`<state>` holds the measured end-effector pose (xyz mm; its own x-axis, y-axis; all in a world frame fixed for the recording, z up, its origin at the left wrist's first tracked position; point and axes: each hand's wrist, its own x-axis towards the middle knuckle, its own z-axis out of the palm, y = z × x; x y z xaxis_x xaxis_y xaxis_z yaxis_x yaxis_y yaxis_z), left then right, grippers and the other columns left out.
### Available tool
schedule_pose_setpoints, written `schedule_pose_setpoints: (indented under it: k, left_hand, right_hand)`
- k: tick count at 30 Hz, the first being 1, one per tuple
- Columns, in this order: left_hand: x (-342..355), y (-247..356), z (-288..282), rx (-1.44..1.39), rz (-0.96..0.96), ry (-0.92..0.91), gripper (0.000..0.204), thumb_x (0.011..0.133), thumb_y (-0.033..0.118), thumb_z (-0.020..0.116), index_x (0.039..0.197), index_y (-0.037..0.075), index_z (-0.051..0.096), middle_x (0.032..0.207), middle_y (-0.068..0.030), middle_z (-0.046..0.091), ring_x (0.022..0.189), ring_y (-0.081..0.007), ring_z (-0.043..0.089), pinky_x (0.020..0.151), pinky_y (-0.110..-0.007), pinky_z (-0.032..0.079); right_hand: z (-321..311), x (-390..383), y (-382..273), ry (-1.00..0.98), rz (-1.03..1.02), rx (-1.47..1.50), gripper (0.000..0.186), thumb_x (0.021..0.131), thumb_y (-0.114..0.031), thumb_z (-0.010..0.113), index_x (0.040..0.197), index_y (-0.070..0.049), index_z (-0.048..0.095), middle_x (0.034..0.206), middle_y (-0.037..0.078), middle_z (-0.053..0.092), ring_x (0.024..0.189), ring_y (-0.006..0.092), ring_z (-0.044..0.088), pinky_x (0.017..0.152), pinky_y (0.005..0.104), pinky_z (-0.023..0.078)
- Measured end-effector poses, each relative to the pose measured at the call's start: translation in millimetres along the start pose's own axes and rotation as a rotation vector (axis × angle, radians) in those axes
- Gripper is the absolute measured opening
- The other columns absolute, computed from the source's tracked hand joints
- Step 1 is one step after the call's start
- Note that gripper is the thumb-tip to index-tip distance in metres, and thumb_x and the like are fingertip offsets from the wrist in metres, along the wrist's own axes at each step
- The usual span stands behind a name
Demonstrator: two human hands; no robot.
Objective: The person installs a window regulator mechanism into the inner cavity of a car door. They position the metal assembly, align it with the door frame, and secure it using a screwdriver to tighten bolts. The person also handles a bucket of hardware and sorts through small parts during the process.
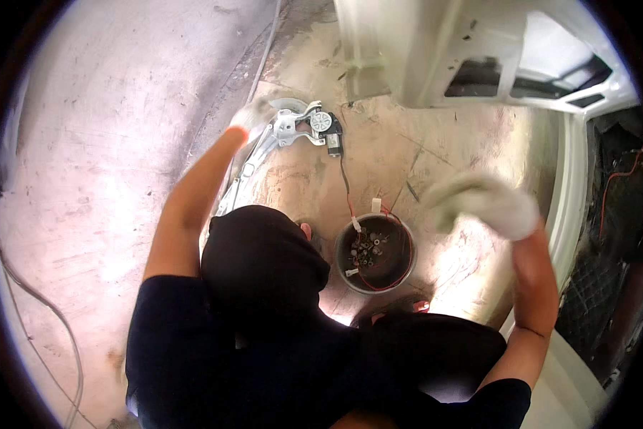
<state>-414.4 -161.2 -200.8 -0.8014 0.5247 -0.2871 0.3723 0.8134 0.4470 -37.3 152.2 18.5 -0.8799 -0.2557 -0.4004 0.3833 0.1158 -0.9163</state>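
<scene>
My left hand (253,120), in a white work glove, is closed on the upper end of a silver car window regulator (287,129). A round-geared electric motor (328,134) with a black body is fixed to it, and its cable runs down toward a round bowl (343,280). Small nuts and bolts (366,249) lie in the bowl, with red wires and white connectors (357,224) over its rim. My right hand (487,204), gloved too, hovers right of the bowl, beside the car body; motion smears its fingers, and I see nothing certain in them.
A pale door panel (421,57) with window openings stands at the upper right. Beyond the light frame (570,193) is a dark opening with a red wire (620,175). Cables (50,304) lie on the floor at left. My bent knees flank the bowl.
</scene>
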Motion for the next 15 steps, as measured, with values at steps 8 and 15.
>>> schedule_pose_setpoints:
  k: [8, 15]
  left_hand:
    - [-39, -94, 74, 0.100, -0.187, -0.011, 0.101, 0.081, 0.037, 0.078, 0.160, 0.018, 0.019, 0.151, -0.0262, 0.044, 0.130, -0.0419, 0.055, 0.110, -0.043, 0.046]
    - [-24, -85, 98, 0.266, -0.269, -0.078, 0.108, 0.080, 0.023, 0.076, 0.164, 0.026, 0.008, 0.141, -0.0286, 0.047, 0.130, -0.0456, 0.051, 0.103, -0.053, 0.047]
  right_hand:
    - [43, 146, 98, -0.187, 0.583, -1.227, 0.050, 0.094, -0.047, 0.057, 0.117, -0.004, 0.066, 0.115, 0.023, 0.071, 0.106, 0.0383, 0.069, 0.093, 0.0482, 0.054]
    - [46, 271, 107, -0.049, 0.464, -1.273, 0.048, 0.094, -0.046, 0.058, 0.118, -0.005, 0.066, 0.114, 0.019, 0.072, 0.108, 0.0353, 0.069, 0.091, 0.0478, 0.055]
